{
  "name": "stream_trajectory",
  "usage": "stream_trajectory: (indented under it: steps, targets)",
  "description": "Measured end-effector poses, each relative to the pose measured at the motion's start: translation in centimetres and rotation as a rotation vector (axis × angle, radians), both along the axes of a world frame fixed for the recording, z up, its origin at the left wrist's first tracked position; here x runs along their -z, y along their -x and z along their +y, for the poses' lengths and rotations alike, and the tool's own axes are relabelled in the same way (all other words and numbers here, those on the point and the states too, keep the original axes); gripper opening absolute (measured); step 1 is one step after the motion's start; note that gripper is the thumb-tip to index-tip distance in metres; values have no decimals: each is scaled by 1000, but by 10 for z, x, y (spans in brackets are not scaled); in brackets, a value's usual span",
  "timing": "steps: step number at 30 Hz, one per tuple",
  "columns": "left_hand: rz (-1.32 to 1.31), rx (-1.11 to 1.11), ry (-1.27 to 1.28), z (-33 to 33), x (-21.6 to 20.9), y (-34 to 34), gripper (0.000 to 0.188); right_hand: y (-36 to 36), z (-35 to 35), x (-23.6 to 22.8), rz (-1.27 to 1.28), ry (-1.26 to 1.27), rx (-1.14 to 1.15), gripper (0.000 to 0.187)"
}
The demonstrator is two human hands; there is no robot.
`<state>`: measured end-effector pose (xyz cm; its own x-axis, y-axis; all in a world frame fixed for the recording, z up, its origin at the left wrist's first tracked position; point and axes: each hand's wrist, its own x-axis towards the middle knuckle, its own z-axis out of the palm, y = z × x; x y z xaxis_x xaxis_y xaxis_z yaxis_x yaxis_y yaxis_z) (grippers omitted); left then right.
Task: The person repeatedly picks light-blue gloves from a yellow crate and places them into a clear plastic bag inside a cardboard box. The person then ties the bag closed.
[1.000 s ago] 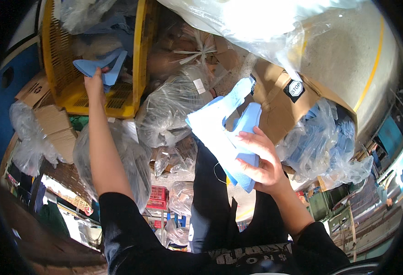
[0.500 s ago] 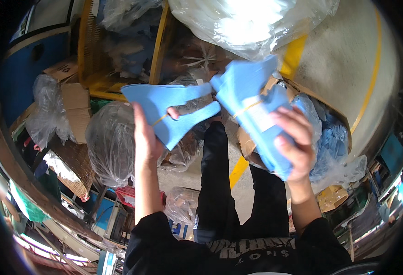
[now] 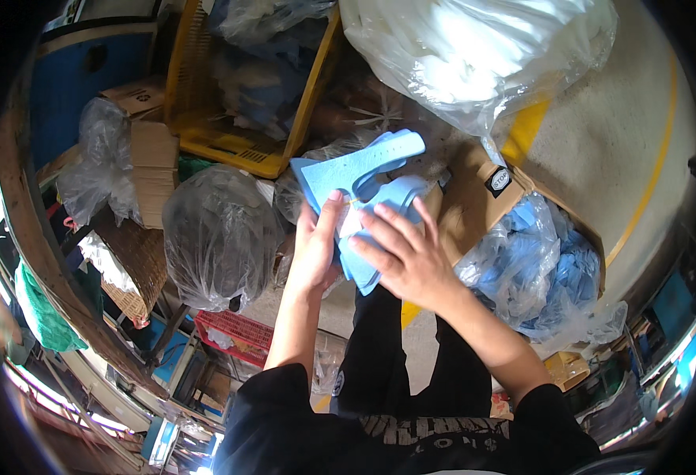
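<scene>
My left hand (image 3: 314, 241) is closed on a bundle of light blue felt-like cut-outs (image 3: 328, 176), its thumb lying over the near face. Against it rests a second bundle of blue cut-outs (image 3: 365, 273), with a white paper label (image 3: 351, 220) and a thin yellow band at its middle. Over this label and the blue edges my right hand (image 3: 411, 257) lies with fingers spread and stretched out, touching the bundle. The palm side of my left hand is hidden behind the pieces.
An open cardboard box (image 3: 474, 202) at the right holds blue pieces in clear plastic. A large clear bag of white material (image 3: 482, 55) stands beyond it. A yellow crate (image 3: 269, 162) stands far left, near a filled plastic bag (image 3: 217, 237) and a red basket (image 3: 237, 336).
The two blue bundles, held apart before, are now together in front of me. My right hand has moved left and loosened into spread fingers; the view has shifted slightly.
</scene>
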<state>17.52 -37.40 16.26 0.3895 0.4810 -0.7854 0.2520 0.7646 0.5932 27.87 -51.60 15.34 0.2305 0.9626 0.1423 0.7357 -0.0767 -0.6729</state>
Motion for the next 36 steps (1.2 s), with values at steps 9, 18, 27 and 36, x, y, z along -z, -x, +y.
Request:
stream_trajectory:
  steps: [9, 18, 27, 36]
  targets:
    - [102, 427, -18, 115, 56, 12, 58, -131, 84, 34, 137, -119, 213, 49]
    - [961, 633, -554, 244, 244, 57, 60, -257, 169, 69, -319, 232, 123, 65]
    - [682, 830, -1991, 312, 229, -91, 109, -252, 175, 142, -297, 251, 451, 56]
    - [540, 594, -927, 285, 177, -71, 22, -258, 171, 154, -81, 364, 436, 46]
